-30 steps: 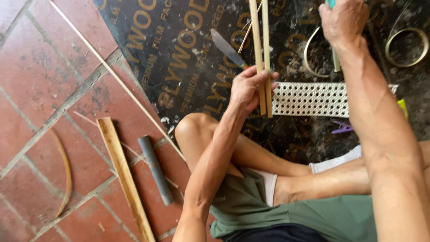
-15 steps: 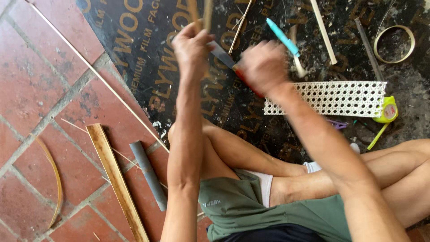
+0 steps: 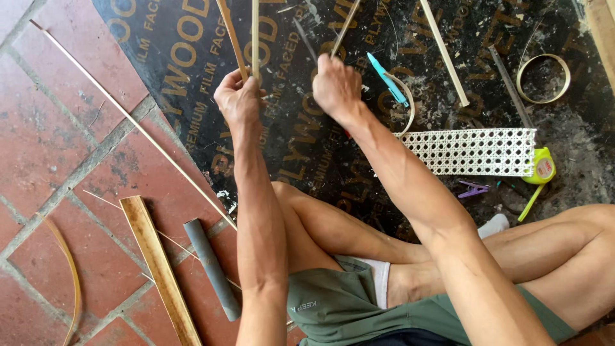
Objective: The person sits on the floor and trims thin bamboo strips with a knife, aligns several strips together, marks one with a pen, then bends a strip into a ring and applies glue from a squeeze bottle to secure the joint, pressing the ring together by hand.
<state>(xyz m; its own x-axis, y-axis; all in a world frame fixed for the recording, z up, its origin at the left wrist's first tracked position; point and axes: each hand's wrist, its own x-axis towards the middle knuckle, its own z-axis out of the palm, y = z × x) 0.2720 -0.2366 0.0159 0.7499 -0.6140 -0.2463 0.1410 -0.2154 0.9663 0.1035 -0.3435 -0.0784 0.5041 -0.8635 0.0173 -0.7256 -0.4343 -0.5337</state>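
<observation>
Both hands raised over the black board, working bamboo strips.

The left hand (image 3: 238,97) is clenched around 2 thin bamboo strips (image 3: 243,38) held upright over the printed black plywood sheet (image 3: 192,57); the right hand (image 3: 336,86) is closed beside it, what it grips hidden. Nearby lie 1 woven cane panel (image 3: 474,151), 1 teal pen knife (image 3: 387,79), 1 yellow tape measure (image 3: 541,170), 1 purple clip (image 3: 473,189), 1 cane ring (image 3: 543,78) and 1 grey tube (image 3: 211,269) on the brick.

Head cam, steep downward, close over lap, floor.
</observation>
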